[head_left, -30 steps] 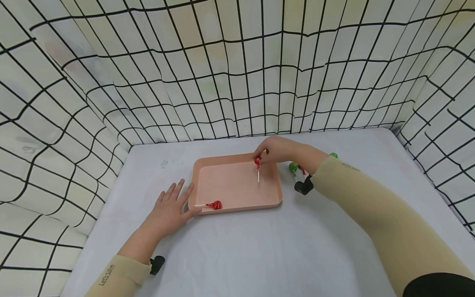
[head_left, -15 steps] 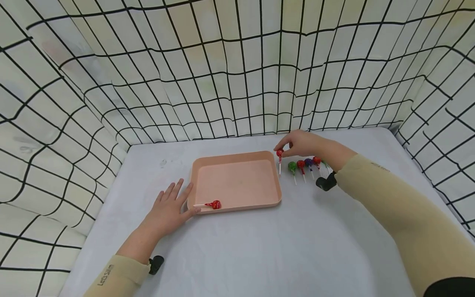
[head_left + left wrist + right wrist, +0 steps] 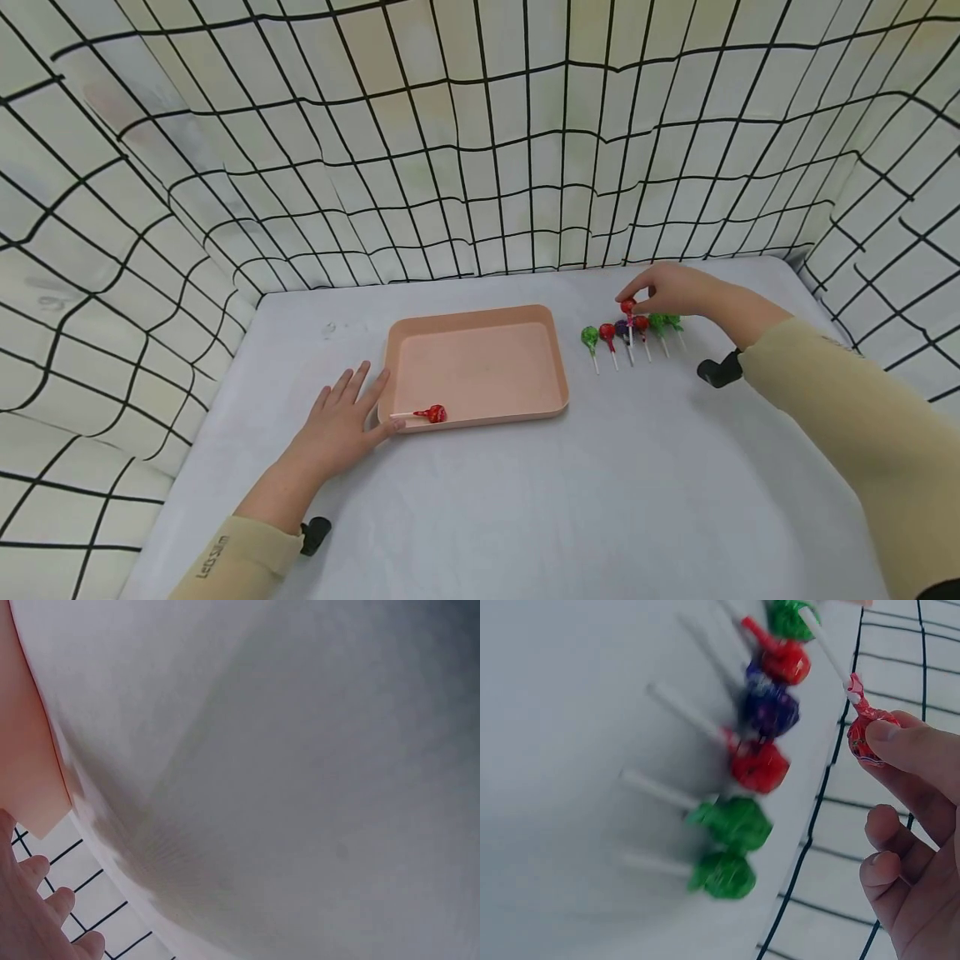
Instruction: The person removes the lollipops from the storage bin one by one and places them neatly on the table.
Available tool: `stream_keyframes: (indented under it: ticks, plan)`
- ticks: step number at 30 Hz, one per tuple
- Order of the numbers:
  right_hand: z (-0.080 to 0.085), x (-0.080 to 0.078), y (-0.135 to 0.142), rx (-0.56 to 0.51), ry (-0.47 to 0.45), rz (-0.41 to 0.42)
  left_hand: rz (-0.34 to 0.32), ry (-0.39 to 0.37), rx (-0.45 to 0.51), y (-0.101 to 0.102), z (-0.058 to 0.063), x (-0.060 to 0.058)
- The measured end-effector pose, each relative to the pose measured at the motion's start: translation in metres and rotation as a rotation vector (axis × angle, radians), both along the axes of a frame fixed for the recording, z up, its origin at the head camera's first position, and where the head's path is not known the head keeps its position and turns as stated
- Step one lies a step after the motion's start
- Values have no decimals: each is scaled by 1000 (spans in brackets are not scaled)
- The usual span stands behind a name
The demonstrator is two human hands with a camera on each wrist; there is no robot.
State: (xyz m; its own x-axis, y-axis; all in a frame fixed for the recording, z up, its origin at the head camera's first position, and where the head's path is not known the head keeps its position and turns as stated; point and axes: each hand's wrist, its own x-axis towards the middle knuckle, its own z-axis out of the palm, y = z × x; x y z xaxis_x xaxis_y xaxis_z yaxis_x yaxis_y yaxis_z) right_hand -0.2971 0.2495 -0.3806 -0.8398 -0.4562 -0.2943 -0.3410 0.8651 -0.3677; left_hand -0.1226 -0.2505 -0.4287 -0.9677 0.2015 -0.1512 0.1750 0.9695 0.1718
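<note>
Between thumb and forefinger my right hand [image 3: 671, 287] pinches a red lollipop [image 3: 866, 735] by its wrapped head, its white stick hanging down in the head view. It is held above a row of lollipops on the table: green [image 3: 590, 337], red [image 3: 607, 333], purple [image 3: 771, 711], another red [image 3: 759, 766] and two green ones [image 3: 739, 823] at the right end. My left hand [image 3: 341, 425] lies with spread, straight fingers at the left side of the pink tray [image 3: 480, 367], its thumb at the tray's near left corner. Inside that corner lies one red lollipop [image 3: 435, 413], stick toward the thumb.
A white cloth covers the table [image 3: 510, 508]. Black wire grid panels [image 3: 495, 150] with white sheeting behind stand along the back and both sides. A black wrist device [image 3: 720, 369] sits at the right cuff, another [image 3: 316, 535] at the left.
My right hand has carried the red lollipop from above the tray rightward, out past its edge, to over the lollipop row. More of the row now shows. The left hand stays at the tray.
</note>
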Motion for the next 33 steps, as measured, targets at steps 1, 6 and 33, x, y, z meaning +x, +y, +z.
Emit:
stream_keyframes:
  ticks: [1,6,33]
  plan:
    - [0,0,5,3,2,-4,0,0,2,0,0,0]
    - [-1,2,33,8,21,-20,5,-12,-8,-3,-3,-1]
    - [-36,-3,86,20,-25,-144,-11,-2,-7,-4,-4,-1]
